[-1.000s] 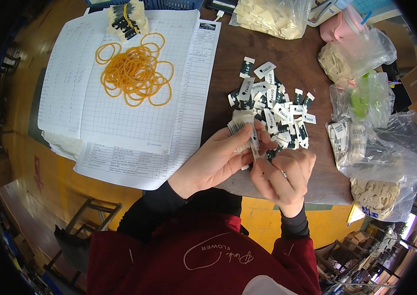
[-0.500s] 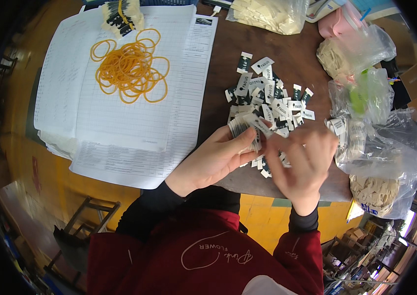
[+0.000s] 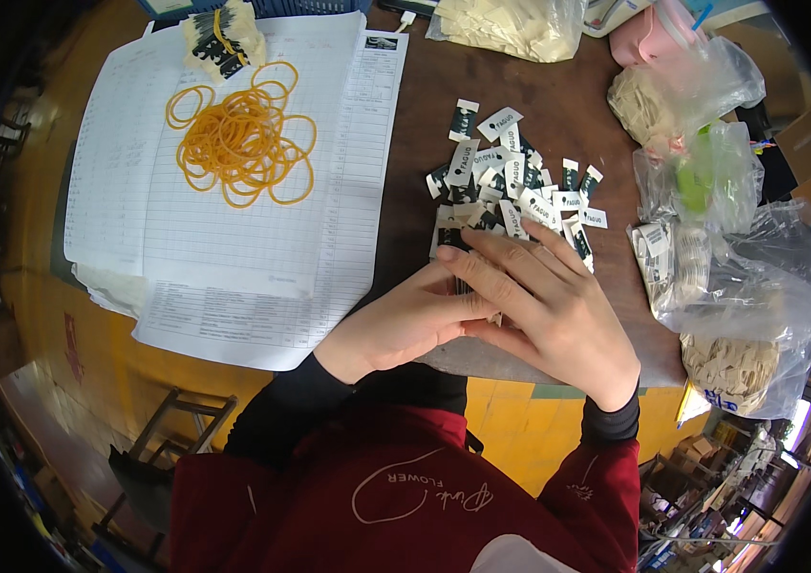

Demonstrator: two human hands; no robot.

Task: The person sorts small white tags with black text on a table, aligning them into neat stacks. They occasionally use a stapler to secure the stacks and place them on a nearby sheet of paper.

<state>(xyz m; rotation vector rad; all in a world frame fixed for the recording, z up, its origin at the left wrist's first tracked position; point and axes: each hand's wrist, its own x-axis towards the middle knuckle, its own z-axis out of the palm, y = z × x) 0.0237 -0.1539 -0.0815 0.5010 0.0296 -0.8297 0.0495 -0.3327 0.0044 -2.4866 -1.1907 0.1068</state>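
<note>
The pile (image 3: 514, 174) of labels lies on the worktop (image 3: 592, 105) just beyond both our grips, on the side away from our body. The right grip (image 3: 558, 306) is nearer, its fingertips at the pile's near edge. The pieces lie at mixed angles, so we find no shared long axis.

Our left grip (image 3: 404, 317) is closed, clamped on a stack (image 3: 463, 286) of labels, of which only slivers show between the fingers; we cannot tell its long axis. The right grip reaches across from the right, its fingers slightly spread over the stack and its thumb below; whether it pinches the stack we cannot tell.

Well left of the grips, orange bands (image 3: 238, 143) lie heaped on sheets (image 3: 253, 253), with a banded bundle (image 3: 224, 40) above them. Right of the grips are clear bags (image 3: 711, 296).
</note>
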